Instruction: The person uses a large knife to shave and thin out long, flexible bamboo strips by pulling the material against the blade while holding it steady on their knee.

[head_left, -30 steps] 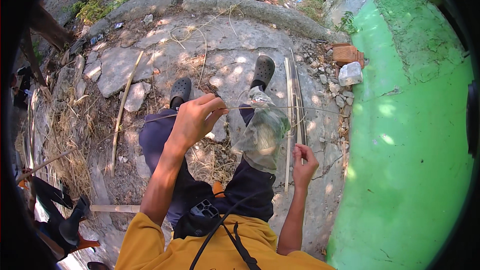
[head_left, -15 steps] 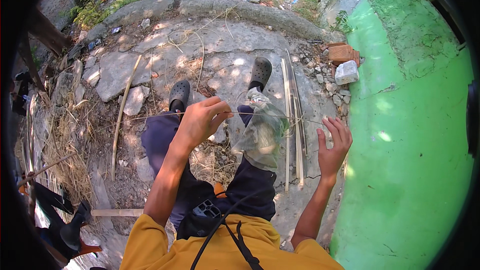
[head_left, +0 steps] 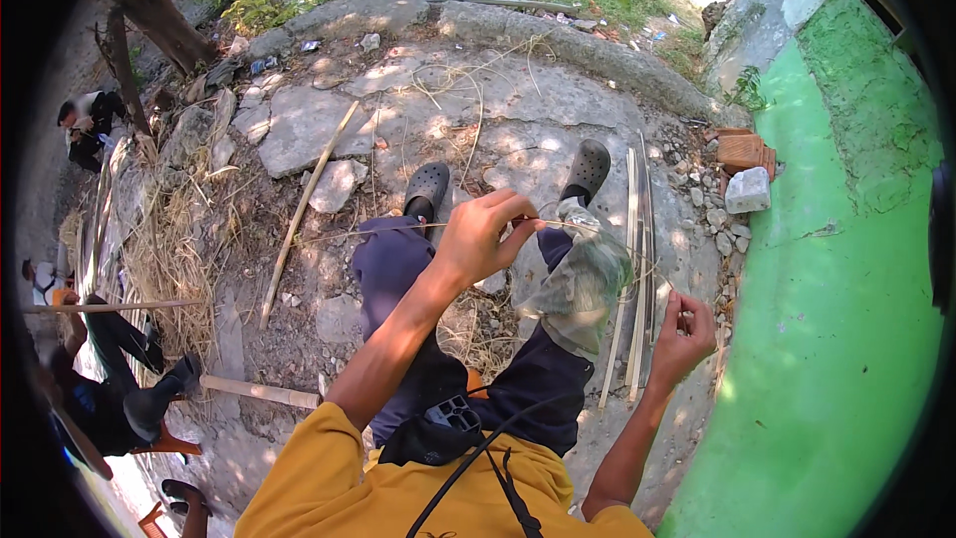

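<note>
Bamboo strip [head_left: 418, 229], thin, light and springy, spans above the knees. Left hand [head_left: 483, 234] pinches it closed near mid-length; right hand [head_left: 682, 334] is closed on its far end. Likely splintery; best held flat-side between fingertips.

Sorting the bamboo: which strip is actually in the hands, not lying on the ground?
The thin strip stretched between left hand and right hand; the other strips lie beside the leg.

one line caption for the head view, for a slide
Seated person's left hand and right hand pinch a thin bamboo strip over a clear plastic bag.
</note>
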A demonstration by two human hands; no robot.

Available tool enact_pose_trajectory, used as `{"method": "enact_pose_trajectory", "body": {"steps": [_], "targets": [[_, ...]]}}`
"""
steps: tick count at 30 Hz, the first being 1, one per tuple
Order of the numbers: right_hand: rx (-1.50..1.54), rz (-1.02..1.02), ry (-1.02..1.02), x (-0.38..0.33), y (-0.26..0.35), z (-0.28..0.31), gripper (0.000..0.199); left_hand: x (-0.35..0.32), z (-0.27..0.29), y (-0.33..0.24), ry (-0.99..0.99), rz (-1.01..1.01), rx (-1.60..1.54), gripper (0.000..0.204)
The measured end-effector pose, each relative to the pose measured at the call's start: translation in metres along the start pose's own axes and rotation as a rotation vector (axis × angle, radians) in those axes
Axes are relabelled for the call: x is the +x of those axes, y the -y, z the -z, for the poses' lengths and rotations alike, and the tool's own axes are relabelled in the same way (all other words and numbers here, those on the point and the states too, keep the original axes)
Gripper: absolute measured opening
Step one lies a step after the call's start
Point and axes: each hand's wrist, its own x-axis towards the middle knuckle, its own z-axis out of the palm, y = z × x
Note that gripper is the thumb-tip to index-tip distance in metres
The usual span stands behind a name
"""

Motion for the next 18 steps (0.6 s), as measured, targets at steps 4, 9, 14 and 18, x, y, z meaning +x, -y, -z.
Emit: {"method": "enact_pose_trajectory", "body": {"steps": [4,9,14,18], "targets": [[-0.032,0.028,-0.09,0.001,-0.013,0.005,0.008,0.001,0.004,-0.003,0.046,-0.005,0.116,0.023],[-0.071,0.208,-0.133,0.018,-0.025,0.043,0.011,0.012,0.061,0.013,-0.008,-0.059,0.312,0.027],[-0.051,0.147,-0.01,0.019,-0.03,0.09,0.005,0.012,0.129,0.02,-0.082,0.012,0.429,0.025],[-0.042,0.165,0.067,0.021,-0.035,0.109,0.003,-0.015,0.164,0.026,-0.109,0.14,0.532,0.023]]}}
